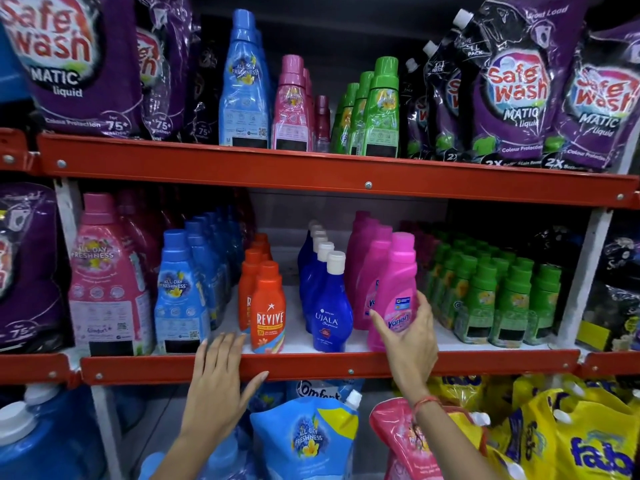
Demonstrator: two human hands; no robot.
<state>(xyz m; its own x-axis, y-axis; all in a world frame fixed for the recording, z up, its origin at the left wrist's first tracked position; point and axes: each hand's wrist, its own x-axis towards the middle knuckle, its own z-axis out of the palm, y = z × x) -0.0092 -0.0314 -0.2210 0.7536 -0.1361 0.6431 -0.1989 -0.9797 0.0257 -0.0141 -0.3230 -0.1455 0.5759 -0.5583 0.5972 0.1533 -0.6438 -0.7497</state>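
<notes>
On the middle shelf a pink Vanish bottle [396,289] stands at the front of its row. My right hand [408,337] reaches up to it, thumb on the left of the label and fingers on its right side, gripping its lower part. My left hand [218,372] lies flat with straight fingers on the red front edge of the middle shelf [311,367], just left of an orange Revive bottle [267,310]. A blue Ujala bottle [329,306] stands between the Revive and the Vanish bottles.
Blue bottles [180,292], a large pink bottle [107,275] and green bottles [485,296] fill the same shelf. The upper shelf [346,174] carries purple Safe Wash pouches [516,88] and more bottles. Below hang blue [308,434], pink and yellow pouches [588,445].
</notes>
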